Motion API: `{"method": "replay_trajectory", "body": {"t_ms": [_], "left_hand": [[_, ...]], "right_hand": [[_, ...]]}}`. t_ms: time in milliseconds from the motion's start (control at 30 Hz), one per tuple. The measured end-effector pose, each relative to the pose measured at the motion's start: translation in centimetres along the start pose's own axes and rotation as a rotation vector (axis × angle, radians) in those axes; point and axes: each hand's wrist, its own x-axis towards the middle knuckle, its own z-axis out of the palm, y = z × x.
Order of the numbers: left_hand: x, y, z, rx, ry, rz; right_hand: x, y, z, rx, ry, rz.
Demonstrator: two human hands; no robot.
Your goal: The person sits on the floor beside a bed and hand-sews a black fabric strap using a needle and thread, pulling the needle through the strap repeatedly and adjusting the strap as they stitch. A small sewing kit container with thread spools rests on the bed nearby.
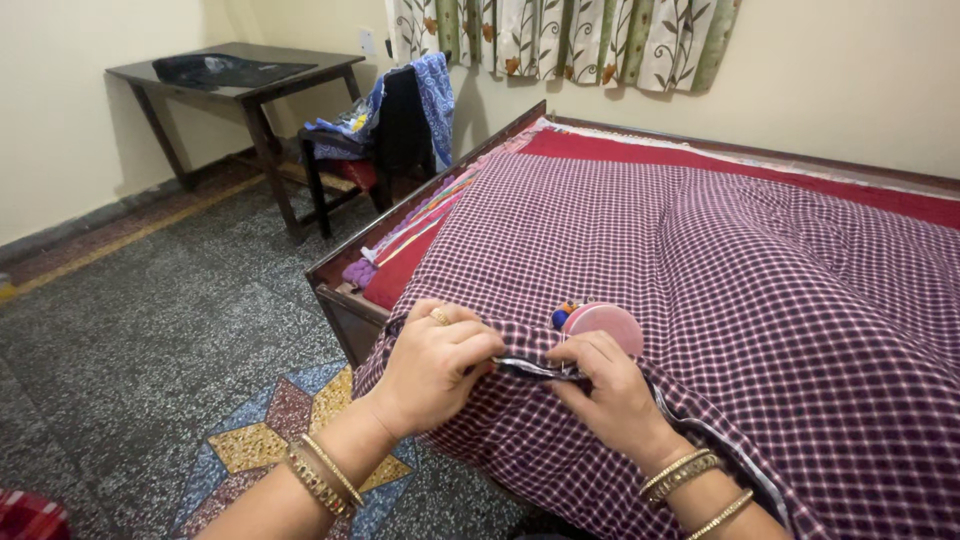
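Both forearms of the person come in from the bottom edge, each with gold bangles at the wrist. Her left hand [435,365] and right hand [605,390] meet at about 6 o'clock of the view, on the near edge of the bed. Between them they pinch a folded hem [530,368] of the checked maroon cloth [700,270]; the fingers of both hands are closed narrow on this edge, thumbs pressed against the fingertips. A ring shows on the left hand.

Just beyond the right hand, toward 12 o'clock from it, a round pink box [605,322] lies on the cloth, touching or almost touching the knuckles, with some small coloured things at its left side that I cannot make out well.

At 10 o'clock a dark wooden table [235,80] stands by the wall, and near it, at 11 o'clock, a chair [385,140] is loaded with blue clothes. Flowered curtains [570,35] hang at 12 o'clock.
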Motion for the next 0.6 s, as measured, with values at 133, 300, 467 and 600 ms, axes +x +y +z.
{"method": "replay_trajectory", "body": {"t_ms": [133, 300, 467, 600], "left_hand": [[-0.1, -0.4, 0.4, 0.031, -0.029, -0.009], [-0.7, -0.4, 0.2, 0.012, -0.04, -0.034], [-1.0, -0.2, 0.3, 0.069, -0.034, 0.013], [-1.0, -0.4, 0.0, 0.07, -0.072, 0.062]], "right_hand": [[-0.3, 0.3, 0.2, 0.054, 0.056, -0.038], [0.4, 1.3, 0.2, 0.173, -0.07, 0.086], [0.6, 2.7, 0.3, 0.306, -0.196, 0.398], [0.5, 3.4, 0.6, 0.421, -0.164, 0.303]]}}
